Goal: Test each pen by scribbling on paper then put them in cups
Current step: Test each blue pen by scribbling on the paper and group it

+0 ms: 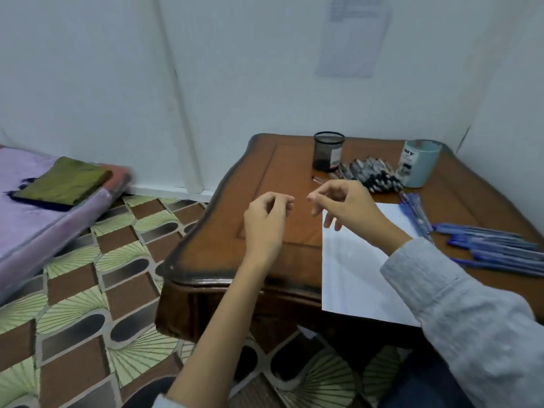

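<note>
On the brown wooden table [223, 231] lies a white sheet of paper [353, 275], its near edge hanging over the front. Several blue pens [497, 248] lie to its right, and a heap of black pens [368, 172] sits behind it. A black mesh cup [328, 151] stands at the back, a light blue cup [419, 163] to its right. My left hand [266, 222] hovers over the table with loosely curled fingers and holds nothing. My right hand [344, 207] hovers above the paper's far left corner, fingers relaxed, also holding nothing.
A small dark object [318, 179] lies on the table in front of the mesh cup. A mattress [35, 231] with a folded green cloth [63, 181] lies on the patterned floor at the left. White walls close in behind and to the right of the table.
</note>
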